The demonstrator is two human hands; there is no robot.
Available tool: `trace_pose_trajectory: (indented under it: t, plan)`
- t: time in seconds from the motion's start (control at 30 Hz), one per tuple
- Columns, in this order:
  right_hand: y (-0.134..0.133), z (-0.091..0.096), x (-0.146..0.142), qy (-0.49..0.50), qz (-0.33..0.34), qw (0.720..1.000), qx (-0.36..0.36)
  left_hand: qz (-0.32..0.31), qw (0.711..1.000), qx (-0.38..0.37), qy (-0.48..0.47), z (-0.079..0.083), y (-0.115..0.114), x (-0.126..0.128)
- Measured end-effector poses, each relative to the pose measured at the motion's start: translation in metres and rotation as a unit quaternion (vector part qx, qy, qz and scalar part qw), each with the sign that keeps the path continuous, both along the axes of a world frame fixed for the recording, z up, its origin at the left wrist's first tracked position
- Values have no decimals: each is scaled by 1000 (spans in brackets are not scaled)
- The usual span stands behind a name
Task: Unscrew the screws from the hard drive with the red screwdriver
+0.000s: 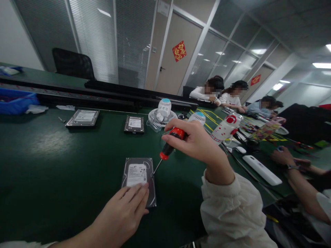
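Observation:
A hard drive (150,182) with a white label lies flat on the green table in front of me. My left hand (126,210) rests across its lower part, fingers stretched out and lying flat on the label. In my right hand (192,139) is a red and black screwdriver (168,147), gripped by its handle. The screwdriver slants down to the left, and its tip meets the drive's right edge; any screw there is too small to make out.
Farther back lie a second hard drive (84,117) and a smaller drive (134,124). A white fan (163,112) stands behind my right hand. To the right are a patterned bottle (224,129), a white power strip (262,169) and a co-worker's arm (300,175). A blue bin (18,103) sits far left.

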State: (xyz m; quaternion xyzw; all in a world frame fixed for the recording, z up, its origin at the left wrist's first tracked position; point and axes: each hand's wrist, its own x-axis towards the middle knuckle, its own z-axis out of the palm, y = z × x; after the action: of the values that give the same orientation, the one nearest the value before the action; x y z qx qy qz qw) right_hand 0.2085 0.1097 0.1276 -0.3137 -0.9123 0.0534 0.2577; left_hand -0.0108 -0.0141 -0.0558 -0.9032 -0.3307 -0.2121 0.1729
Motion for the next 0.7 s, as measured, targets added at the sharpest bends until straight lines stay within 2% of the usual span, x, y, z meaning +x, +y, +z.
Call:
trace_pose_trajectory:
  t: [0.13,0.3,0.47,0.63,0.7]
  plan:
    - [2,0,2,-5,56,998,6,-8,1000,1,0,-3,0,1]
    - [2,0,2,-1,-6,1000,1,0,999,22,-48,-4,-1,4]
    - [2,1,1,-12,55,998,7,-8,998,7,-61,-5,1,5]
    - [1,0,-1,2,4,1000,-3,-12,997,9,-75,-5,3,5]
    - [0,1,0,-3,23,1000,5,-11,998,5,-66,-5,2,4]
